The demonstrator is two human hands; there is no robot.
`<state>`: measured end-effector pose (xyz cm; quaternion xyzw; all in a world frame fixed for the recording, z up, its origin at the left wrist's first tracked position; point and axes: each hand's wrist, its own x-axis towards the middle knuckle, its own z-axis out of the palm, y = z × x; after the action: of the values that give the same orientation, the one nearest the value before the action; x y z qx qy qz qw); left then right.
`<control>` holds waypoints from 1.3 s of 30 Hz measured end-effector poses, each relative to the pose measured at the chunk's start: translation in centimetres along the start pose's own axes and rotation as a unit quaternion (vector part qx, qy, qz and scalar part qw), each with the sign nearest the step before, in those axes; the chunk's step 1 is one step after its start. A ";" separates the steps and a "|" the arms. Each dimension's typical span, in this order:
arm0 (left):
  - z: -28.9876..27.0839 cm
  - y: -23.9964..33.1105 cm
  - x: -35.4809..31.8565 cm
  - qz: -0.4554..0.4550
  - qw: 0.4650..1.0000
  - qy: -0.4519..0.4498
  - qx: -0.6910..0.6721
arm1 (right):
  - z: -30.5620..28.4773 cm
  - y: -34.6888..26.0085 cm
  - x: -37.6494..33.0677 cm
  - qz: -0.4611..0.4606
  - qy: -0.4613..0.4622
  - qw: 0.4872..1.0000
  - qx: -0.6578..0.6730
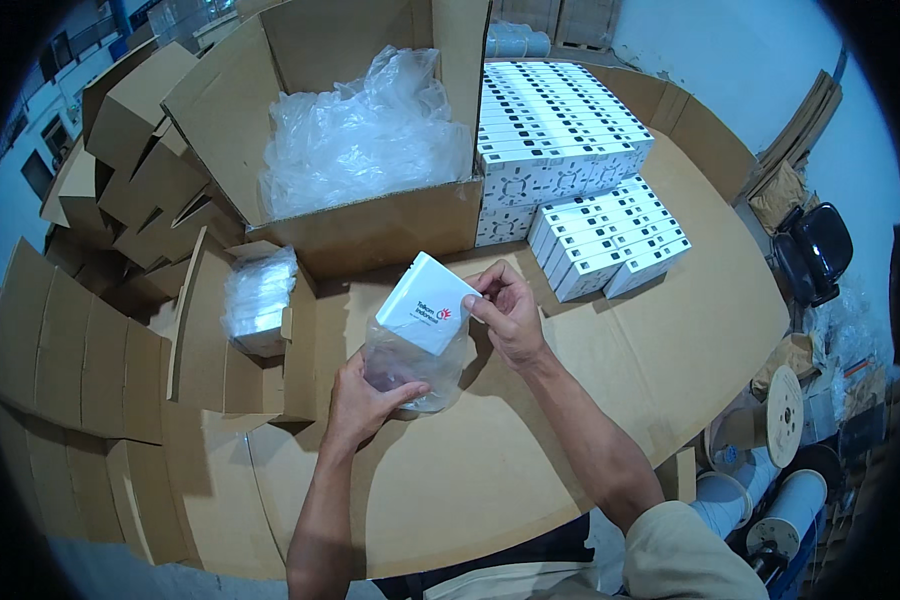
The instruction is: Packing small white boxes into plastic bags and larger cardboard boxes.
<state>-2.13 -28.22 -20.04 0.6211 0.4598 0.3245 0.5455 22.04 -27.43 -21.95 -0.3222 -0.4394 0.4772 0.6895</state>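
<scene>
Table [630, 375]: cardboard-covered, under both hands.
Big carton [395, 228]: past the hands, heaped with loose plastic [362, 145].
Stacked boxes [562, 150]: white, beyond right hand [511, 315].
Small carton [194, 330]: left of left hand [363, 402]; wrapped packs [260, 292] inside.
Hands: apart; left clamped on clear bag [418, 368], right pinching white box [422, 298] by its right corner.
White box: between hands, tilted, lower part in bag.

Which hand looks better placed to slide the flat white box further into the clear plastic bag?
Probably the right: the right hand is at the exposed right corner of the flat white box. The left hand grips the clear plastic bag low down, so it seems suited to steadying.
</scene>
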 end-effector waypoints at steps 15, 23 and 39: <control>0.1 -0.2 0.1 0.029 0.999 0.021 0.017 | 1.1 0.0 -0.1 0.054 -0.014 0.996 -0.063; 0.2 -0.2 0.2 0.038 0.999 0.007 -0.013 | 1.2 -0.2 -0.3 0.053 -0.023 0.994 -0.097; 0.6 -1.3 0.8 0.024 0.995 0.042 -0.092 | 0.9 0.1 -0.1 0.108 -0.058 0.986 -0.112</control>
<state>-1.55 -27.78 -21.54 0.5647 0.4353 0.4040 0.5731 21.14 -27.49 -21.64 -0.4148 -0.4919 0.5144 0.5669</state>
